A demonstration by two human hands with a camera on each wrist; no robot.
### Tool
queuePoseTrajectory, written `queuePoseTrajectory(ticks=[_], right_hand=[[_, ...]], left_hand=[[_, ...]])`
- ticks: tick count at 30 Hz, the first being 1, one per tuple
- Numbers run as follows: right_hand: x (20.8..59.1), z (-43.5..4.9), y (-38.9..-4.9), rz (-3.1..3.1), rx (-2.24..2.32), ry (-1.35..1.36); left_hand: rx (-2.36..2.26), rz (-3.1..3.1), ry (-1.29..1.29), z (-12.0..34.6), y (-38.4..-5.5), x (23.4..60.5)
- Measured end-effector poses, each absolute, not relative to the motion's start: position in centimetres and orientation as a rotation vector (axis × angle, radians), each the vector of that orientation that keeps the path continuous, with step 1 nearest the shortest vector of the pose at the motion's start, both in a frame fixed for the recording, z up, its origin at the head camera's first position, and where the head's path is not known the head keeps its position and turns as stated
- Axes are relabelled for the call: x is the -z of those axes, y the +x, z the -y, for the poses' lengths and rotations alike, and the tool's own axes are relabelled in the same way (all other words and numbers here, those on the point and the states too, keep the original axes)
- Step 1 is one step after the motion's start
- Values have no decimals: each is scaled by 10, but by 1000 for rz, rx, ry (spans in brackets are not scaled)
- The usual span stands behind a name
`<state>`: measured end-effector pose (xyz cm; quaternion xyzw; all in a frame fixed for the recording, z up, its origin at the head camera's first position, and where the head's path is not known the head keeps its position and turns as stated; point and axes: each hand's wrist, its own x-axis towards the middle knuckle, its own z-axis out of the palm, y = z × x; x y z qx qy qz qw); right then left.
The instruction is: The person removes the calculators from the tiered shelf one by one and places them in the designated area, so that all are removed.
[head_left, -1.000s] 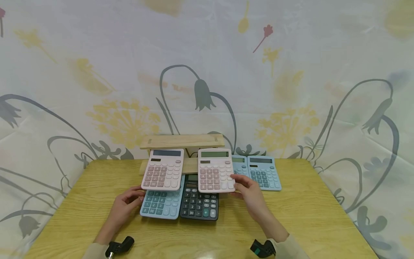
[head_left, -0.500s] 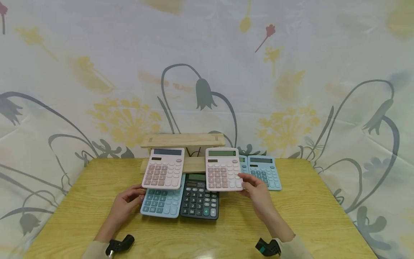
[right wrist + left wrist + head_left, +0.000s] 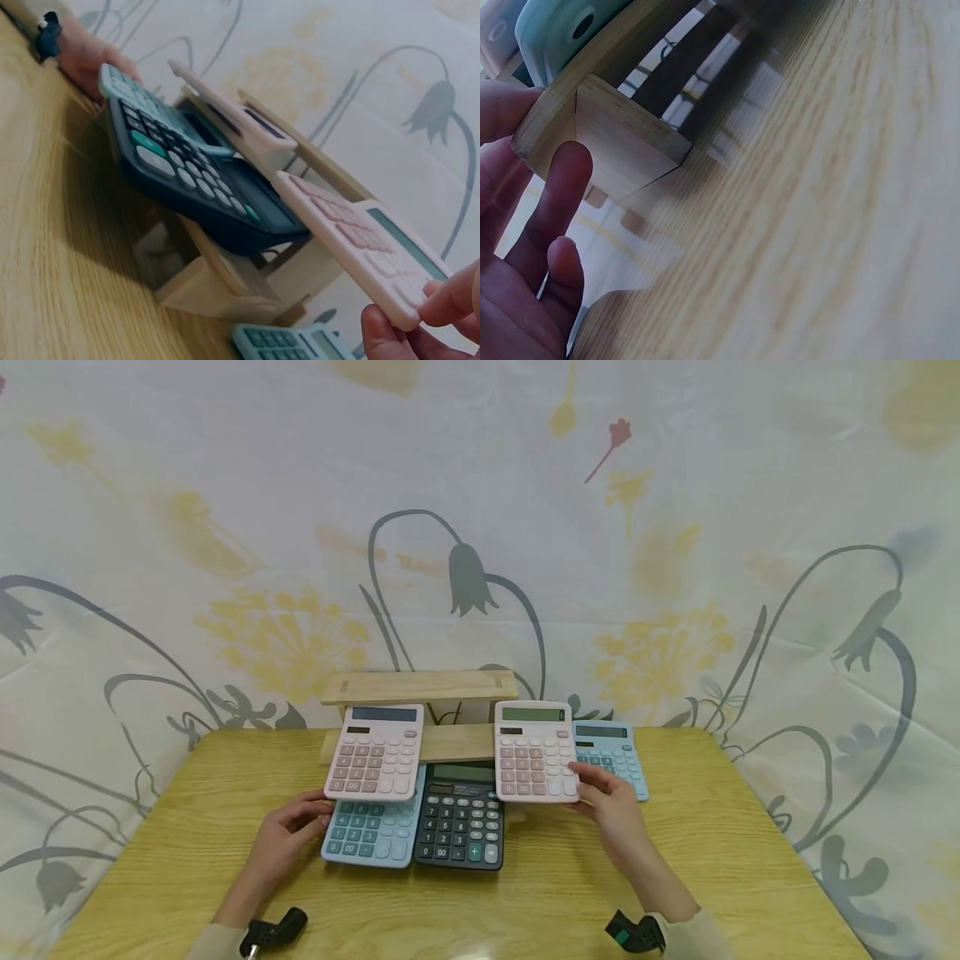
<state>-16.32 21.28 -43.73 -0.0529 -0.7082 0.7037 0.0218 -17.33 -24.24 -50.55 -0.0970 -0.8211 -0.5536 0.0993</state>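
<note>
My right hand pinches the lower right edge of a pink calculator, held tilted in the air right of the wooden rack. In the right wrist view, thumb and fingers grip its corner. My left hand is at the rack's left end; in the left wrist view its fingers hold the edge of the wooden board. A second pink calculator leans on the rack's upper tier. Below it, a blue calculator and a black calculator rest side by side on the lower tier.
Another blue calculator lies behind the right hand, partly covered by the held one. The wooden table reaches a patterned curtain at the back. Both wrists wear black camera mounts.
My right hand has moved right with the pink calculator, which uncovers more of the black calculator and hides more of the blue ones behind. The left hand stays at the rack.
</note>
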Motion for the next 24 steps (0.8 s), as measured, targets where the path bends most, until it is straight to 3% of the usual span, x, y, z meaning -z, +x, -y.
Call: queuePoseTrajectory(ticks=[24], right_hand=[[449, -288, -151, 2224, -2020, -349]], left_hand=[[1661, 2405, -297, 243, -174, 508]])
